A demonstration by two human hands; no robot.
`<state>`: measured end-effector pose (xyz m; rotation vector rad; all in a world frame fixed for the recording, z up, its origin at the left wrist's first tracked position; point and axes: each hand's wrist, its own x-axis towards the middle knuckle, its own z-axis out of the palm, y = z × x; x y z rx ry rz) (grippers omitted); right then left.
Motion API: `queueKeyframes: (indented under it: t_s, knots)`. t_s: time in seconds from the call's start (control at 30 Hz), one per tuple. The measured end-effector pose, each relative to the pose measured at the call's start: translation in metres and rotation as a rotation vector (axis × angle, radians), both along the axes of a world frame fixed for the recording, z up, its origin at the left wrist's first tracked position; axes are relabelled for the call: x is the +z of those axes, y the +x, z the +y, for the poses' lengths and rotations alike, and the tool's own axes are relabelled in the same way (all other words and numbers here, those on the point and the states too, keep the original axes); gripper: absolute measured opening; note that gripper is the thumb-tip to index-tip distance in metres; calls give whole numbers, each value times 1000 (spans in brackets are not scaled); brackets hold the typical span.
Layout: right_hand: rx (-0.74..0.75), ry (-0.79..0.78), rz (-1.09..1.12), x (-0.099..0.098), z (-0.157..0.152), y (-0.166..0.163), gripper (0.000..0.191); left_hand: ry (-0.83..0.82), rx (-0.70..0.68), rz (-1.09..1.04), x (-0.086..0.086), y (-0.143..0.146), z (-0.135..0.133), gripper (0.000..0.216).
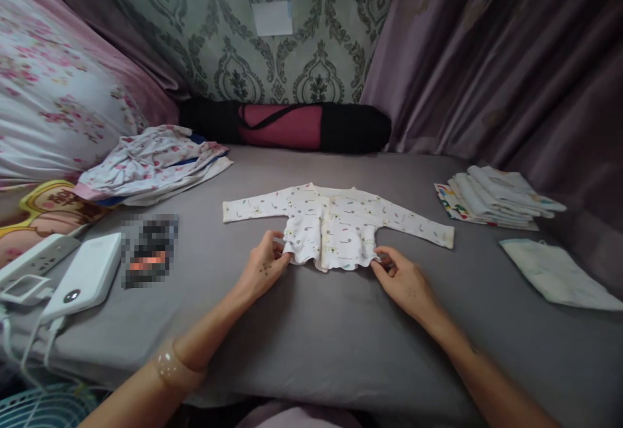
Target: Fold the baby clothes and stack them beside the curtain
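Observation:
A small white baby shirt (pixel 335 227) with a scattered print lies face up on the grey sheet, its two long sleeves stretched out to either side. Its front edges meet along the middle, and the bottom hem is wavy. My left hand (pixel 265 262) pinches the lower left corner of the hem between thumb and fingers. At the lower right corner, my right hand (pixel 399 279) grips the hem in the same way. A bracelet (pixel 178 366) circles my left forearm.
Folded cloths (pixel 501 198) are stacked at the right, near a flat folded cloth (pixel 559 273). Crumpled clothes (pixel 150 162) lie at the left. A power bank (pixel 85 275) and a power strip (pixel 36 262) with cables sit front left. A long black-and-red bag (pixel 285 125) lies along the wall.

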<state>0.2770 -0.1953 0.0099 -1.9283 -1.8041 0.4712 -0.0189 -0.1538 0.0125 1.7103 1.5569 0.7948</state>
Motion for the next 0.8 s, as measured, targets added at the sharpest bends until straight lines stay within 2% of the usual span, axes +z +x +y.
queueKeyframes:
  t_s: [0.07, 0.17, 0.3, 0.43, 0.6, 0.8]
  knots:
    - [31, 1, -43, 0, 1, -1, 29, 33, -6, 52, -1, 0, 1, 31]
    - [187, 7, -154, 5, 1, 5, 24, 100, -59, 189, 0, -10, 3, 34]
    - [394, -21, -407, 23, -3, 21, 29, 210, -235, 428, 3, -35, 9, 36]
    - [474, -68, -588, 35, -4, 30, 32, 217, -380, 629, 12, -50, 19, 32]
    - [490, -65, -540, 30, -3, 34, 34, 173, -517, 727, 18, -50, 27, 33]
    - [502, -84, -400, 36, -5, 43, 32, 177, -593, 660, 12, -64, 29, 33]
